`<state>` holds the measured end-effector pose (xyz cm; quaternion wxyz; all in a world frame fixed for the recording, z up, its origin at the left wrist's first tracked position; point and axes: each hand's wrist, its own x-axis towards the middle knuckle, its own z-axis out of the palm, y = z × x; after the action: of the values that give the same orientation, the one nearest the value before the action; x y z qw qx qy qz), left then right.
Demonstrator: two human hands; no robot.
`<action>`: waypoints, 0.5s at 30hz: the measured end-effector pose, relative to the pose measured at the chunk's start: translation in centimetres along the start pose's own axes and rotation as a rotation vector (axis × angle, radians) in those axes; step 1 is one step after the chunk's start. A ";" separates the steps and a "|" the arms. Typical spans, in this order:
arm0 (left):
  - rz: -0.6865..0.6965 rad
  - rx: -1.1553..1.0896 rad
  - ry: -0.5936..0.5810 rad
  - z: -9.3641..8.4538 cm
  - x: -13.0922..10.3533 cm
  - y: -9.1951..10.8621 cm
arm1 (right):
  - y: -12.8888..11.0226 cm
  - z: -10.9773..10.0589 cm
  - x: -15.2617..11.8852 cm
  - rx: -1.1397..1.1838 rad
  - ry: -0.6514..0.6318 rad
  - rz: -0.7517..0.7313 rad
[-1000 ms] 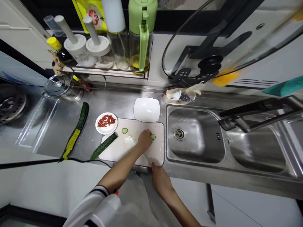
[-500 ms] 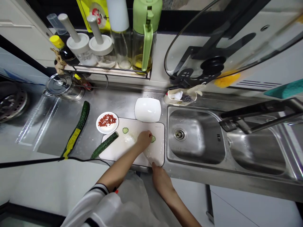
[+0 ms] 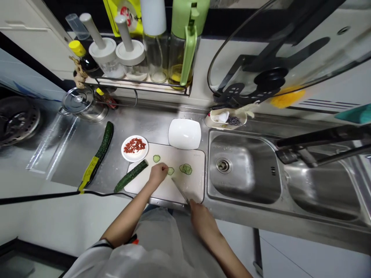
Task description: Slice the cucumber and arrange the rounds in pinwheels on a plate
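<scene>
My left hand (image 3: 158,174) is over the middle of the white cutting board (image 3: 162,193), its fingertips pinched at the edge of a thin cucumber slice (image 3: 171,171). My right hand (image 3: 200,216) grips a knife (image 3: 180,190) at the board's front edge, the blade slanting up-left toward that slice. Farther right on the board lie several overlapping cucumber slices (image 3: 186,169). One single slice (image 3: 156,158) rests near the back edge. A cut length of cucumber (image 3: 131,176) lies across the board's left side, its cut end near the plate.
A white plate of red chopped pieces (image 3: 135,146) and an empty white dish (image 3: 184,134) stand behind the board. A whole cucumber with a yellow label (image 3: 100,154) lies left. A double sink (image 3: 243,166) is at right; a lidded pot (image 3: 82,104) stands back left.
My left hand has moved left, from the slices on the right side to the slice in the middle. The overlapping slices are now uncovered. The knife stays in my right hand.
</scene>
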<state>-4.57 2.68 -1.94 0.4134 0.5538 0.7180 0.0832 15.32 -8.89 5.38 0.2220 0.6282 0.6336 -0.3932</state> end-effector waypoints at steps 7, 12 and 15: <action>-0.001 0.017 0.011 -0.1 -0.4 -0.5 | -1.7 -0.9 1.4 -0.047 0.057 0.002; 0.034 0.105 0.016 -0.1 -0.3 -0.2 | -2.3 -1.0 2.6 -0.051 0.107 -0.009; 0.070 0.102 0.022 0.0 -0.1 -0.4 | -2.5 -1.1 2.8 -0.055 0.095 0.005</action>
<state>-4.86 2.42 -2.06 0.3735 0.5982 0.7058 0.0671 12.84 -6.00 4.38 0.2100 0.6414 0.6523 -0.3449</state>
